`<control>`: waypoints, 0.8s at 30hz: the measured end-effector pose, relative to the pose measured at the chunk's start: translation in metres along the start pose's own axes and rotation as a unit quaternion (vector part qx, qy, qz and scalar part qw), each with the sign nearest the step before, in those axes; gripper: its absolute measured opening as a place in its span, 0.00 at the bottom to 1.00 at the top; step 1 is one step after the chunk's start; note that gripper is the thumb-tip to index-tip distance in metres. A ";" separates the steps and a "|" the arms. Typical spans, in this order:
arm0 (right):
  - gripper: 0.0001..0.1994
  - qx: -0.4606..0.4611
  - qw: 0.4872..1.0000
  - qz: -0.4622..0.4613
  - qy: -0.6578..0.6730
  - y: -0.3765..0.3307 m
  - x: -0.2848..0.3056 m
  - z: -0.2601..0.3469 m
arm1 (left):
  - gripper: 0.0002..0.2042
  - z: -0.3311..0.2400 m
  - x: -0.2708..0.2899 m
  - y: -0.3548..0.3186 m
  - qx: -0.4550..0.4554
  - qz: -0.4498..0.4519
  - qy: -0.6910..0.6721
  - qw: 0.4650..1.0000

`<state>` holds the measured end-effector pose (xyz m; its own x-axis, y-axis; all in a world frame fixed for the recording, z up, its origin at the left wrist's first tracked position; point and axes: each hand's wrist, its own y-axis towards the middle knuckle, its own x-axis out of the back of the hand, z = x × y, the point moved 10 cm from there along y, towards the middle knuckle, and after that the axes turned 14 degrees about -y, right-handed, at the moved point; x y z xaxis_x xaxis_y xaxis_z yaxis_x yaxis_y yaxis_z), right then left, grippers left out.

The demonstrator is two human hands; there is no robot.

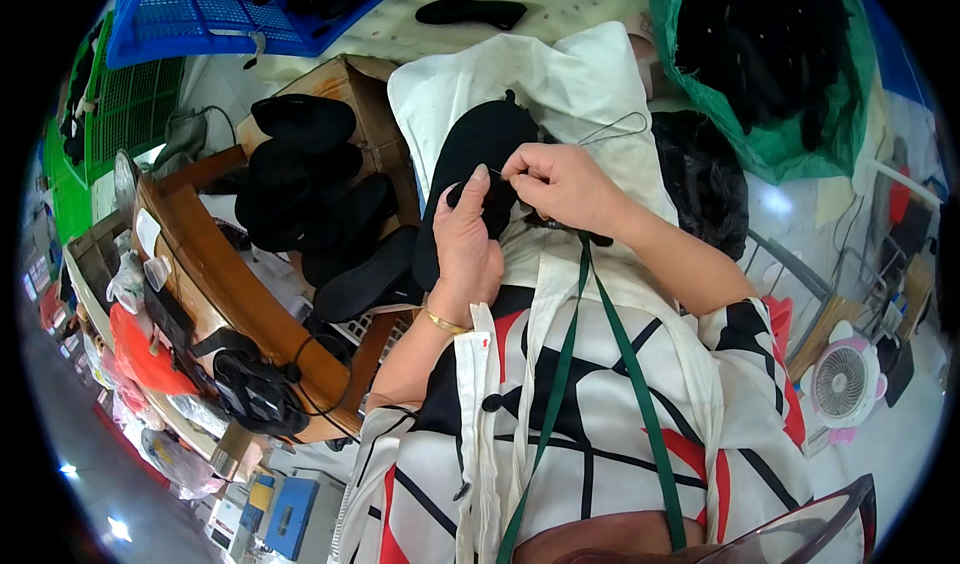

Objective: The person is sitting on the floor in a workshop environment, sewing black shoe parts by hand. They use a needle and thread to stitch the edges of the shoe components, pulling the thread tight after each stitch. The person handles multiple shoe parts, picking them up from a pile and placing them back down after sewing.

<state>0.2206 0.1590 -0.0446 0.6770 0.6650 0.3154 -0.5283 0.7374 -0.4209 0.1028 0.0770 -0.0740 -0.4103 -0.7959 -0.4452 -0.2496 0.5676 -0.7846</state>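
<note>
The right hand point(565, 184) has its thumb and forefinger pressed together on something very thin, likely a needle, too small to make out, right at the edge of a black, oval, felt-like fabric shoe piece point(470, 164). The left hand point(468, 244) grips that same piece from below, thumb on top and fingers curled under it, a gold bangle point(445, 322) on the wrist. The piece lies on a white cloth point(560, 84) spread over the person's lap, its upper end pointing away from the body. A thin wire loop point(615, 127) rests on the cloth just beyond the right hand. A green strap point(560, 364) hangs down the person's front over a white, black and red patterned garment. To the left, a stack of black shoe pieces point(310, 194) sits on a brown cardboard box point(370, 94) beside a curved wooden counter point(230, 284). A green bag of dark goods point(770, 44) lies at the upper right.
</note>
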 end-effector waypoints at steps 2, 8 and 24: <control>0.06 -0.028 0.999 0.026 0.023 0.002 -0.001 0.000 | 0.13 0.002 0.004 -0.001 -0.006 -0.011 0.008 1.000; 0.06 -0.010 0.999 0.013 0.039 0.002 -0.007 -0.008 | 0.12 0.000 0.012 0.000 -0.039 -0.021 0.040 0.998; 0.05 0.039 0.996 -0.071 -0.028 -0.001 -0.003 0.006 | 0.06 0.000 0.006 0.004 -0.031 0.026 0.073 0.997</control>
<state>0.2162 0.1568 -0.0394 0.7189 0.5576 0.4150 -0.4695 0.8298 -0.3015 0.0991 0.0749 -0.0795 -0.5456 -0.7288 -0.4138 -0.2762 0.6225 -0.7322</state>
